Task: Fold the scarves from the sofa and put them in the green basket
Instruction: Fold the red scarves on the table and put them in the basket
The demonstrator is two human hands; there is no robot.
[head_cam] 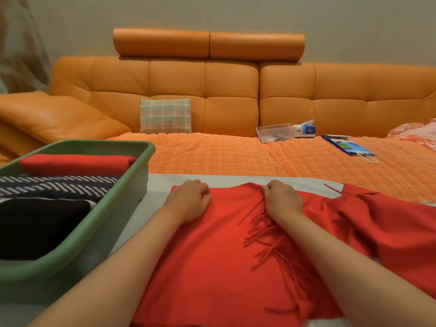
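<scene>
Both my hands are down on the scarf [212, 256], red, spread on the white surface [236, 179] in front of me. Left hand [191, 199] sits at the scarf's far left corner, fingers curled over the far edge, gripping the cloth. Right hand [282, 199] is at the far edge near the middle, fingers curled, pinching a bunched fold right where the fringe [271, 232] starts. The fringe trails back toward me between my forearms, lying on top of the scarf. The rest of the scarf runs off loose and rumpled to the right, toward the surface's right edge.

Basket [132, 185], green, stands at the surface's left edge, just beside the scarf; whether they touch I cannot tell. Inside it, far to near: folded red scarf [75, 162], striped scarf [54, 185], black scarf [40, 225], side by side.

Sofa [231, 90], orange, is beyond the far edge, its seat covered by an orange throw [236, 156]. On it are a plaid pillow [165, 116] against the backrest, a clear box [273, 132] touching a tissue box [305, 131], a blue bag [349, 147] lying flat to their right, and pink cloth [415, 132] at the far right.
</scene>
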